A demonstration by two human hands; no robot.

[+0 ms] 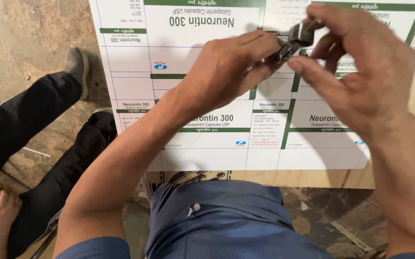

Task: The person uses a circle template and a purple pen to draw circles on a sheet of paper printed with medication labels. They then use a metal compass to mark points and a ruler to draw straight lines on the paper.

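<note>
Both hands meet at the far right over the printed carton sheet (217, 144): the left hand (226, 67) and the right hand (361, 72) pinch together a small metal clip (297, 38), which looks hard, light and perhaps slippery, best held by its flat sides.

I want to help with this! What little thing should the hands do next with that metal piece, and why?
Probably lower the metal piece onto the printed sheet. The left hand and right hand both pinch it just above the sheet, which lies flat on the wooden board.
</note>
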